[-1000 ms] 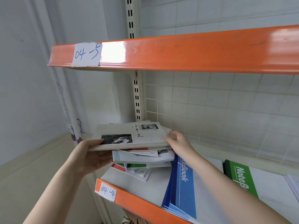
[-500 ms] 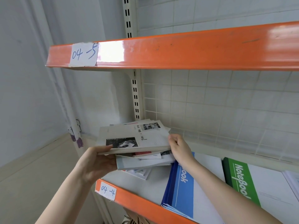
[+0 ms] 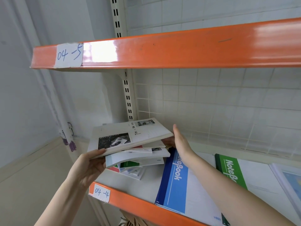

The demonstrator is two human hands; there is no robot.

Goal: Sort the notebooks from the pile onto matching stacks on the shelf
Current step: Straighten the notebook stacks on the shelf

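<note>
Left hand point(image 3: 88, 167) grips the near-left corner of the top white notebook point(image 3: 128, 136), lifted and tilted above the pile point(image 3: 136, 159). Right hand point(image 3: 180, 141), fingers straight, presses its right edge. Blue notebook point(image 3: 175, 181) (green notebook point(image 3: 231, 172) further right) lies flat on the shelf point(image 3: 146, 207).

— How are the 2 hands placed?
— The left hand point(image 3: 88, 167) reaches up from the lower left, palm up, fingers curled underneath, thumb pressed on top in a pinch.
— And the other?
— The right hand point(image 3: 181, 141) extends from the lower right, turned on edge, thumb up, fingers tucked out of sight.
</note>
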